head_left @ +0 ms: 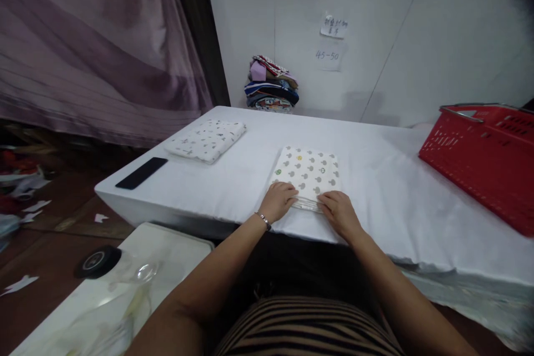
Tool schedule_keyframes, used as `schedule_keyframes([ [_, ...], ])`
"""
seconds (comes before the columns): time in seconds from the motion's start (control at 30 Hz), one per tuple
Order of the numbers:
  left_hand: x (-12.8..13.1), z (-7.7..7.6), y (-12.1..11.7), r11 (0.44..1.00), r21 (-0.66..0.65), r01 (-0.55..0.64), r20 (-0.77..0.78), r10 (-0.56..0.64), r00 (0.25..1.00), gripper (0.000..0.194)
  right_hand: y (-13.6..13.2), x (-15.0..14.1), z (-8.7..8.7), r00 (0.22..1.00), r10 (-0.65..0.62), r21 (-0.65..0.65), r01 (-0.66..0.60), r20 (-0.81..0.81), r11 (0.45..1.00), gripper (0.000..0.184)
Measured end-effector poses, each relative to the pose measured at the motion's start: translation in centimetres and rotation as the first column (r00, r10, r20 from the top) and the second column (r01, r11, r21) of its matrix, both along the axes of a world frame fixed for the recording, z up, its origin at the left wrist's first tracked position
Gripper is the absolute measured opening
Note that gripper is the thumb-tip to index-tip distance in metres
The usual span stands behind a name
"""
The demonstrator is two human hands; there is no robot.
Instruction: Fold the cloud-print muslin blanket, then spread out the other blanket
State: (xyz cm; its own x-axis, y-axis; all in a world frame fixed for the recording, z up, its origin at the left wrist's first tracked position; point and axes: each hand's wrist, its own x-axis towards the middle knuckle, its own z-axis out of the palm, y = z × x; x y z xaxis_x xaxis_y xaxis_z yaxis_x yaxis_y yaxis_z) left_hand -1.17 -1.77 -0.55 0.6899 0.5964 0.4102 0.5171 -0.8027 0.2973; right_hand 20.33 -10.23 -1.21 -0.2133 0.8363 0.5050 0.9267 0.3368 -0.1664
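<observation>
A striped top (308, 328) fills the bottom edge, bare forearms reaching past it. The left hand (277, 201) and right hand (340, 214) pinch the near edge of a folded white cloth (306, 169) between thumb and fingers, one at each corner. The cloth lies flat near the front of the white surface (375, 161), between a second folded cloth (208, 140) at left and a red basket (484, 164) at right.
</observation>
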Motion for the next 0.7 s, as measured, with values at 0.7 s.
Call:
schedule_keyframes([
  [0.7,0.4,0.9,1.3,0.996,-0.076,0.041,-0.072,-0.046,0.996,0.019,0.3,-0.2,-0.2,1.0,0.004,-0.042,-0.004,-0.001,0.999,0.024],
])
